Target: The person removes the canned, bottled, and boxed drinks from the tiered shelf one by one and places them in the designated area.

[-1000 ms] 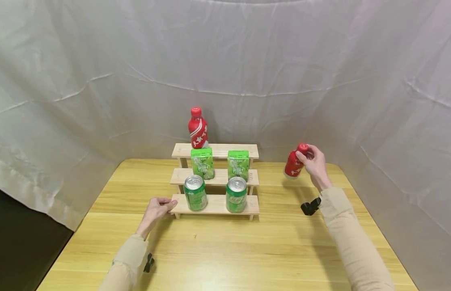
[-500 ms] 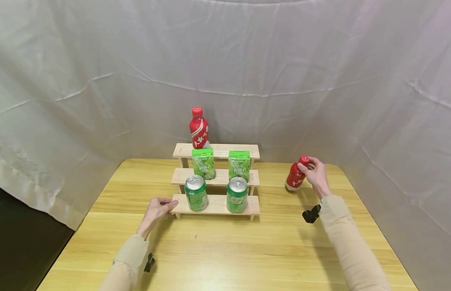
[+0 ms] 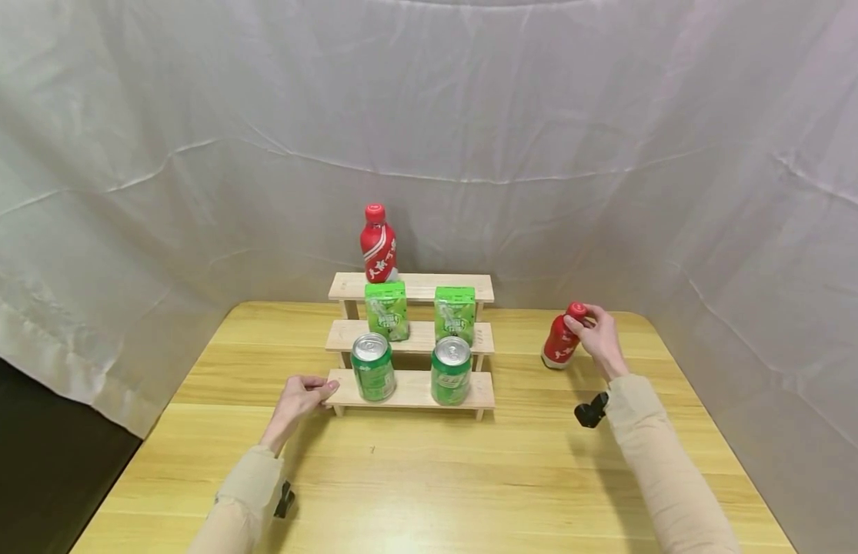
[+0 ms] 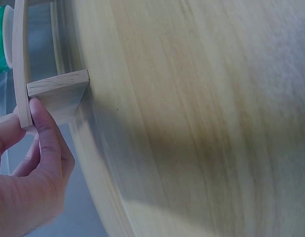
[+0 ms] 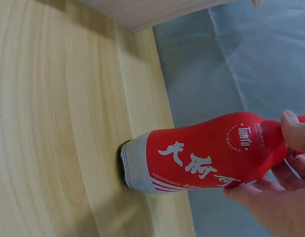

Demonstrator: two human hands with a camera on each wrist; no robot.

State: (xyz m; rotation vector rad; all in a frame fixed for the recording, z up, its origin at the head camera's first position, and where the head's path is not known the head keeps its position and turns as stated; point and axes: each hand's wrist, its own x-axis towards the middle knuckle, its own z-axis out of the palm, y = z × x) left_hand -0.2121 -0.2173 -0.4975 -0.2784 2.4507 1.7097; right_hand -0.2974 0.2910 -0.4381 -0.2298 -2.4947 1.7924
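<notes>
My right hand (image 3: 601, 341) grips a red bottle (image 3: 560, 341) by its neck, right of the wooden shelf; in the right wrist view the bottle (image 5: 211, 153) has its base at the tabletop, with the fingers round the neck below the cap. My left hand (image 3: 297, 404) pinches the left end of the shelf's lowest board (image 3: 409, 391). The left wrist view shows thumb and fingers of that hand (image 4: 41, 163) on the board's end (image 4: 21, 74), beside a leg. Two green cans (image 3: 373, 369) (image 3: 451, 373) stand on this lowest board.
Two green cartons (image 3: 387, 312) (image 3: 455, 314) stand on the middle board (image 3: 418, 337). Another red bottle (image 3: 378, 248) stands at the left of the top board (image 3: 435, 288). Grey cloth (image 3: 429, 131) hangs behind and beside the wooden table (image 3: 429, 485).
The right hand has lowered the red bottle to the tabletop, and it leans less than before. The left hand stays on the shelf end.
</notes>
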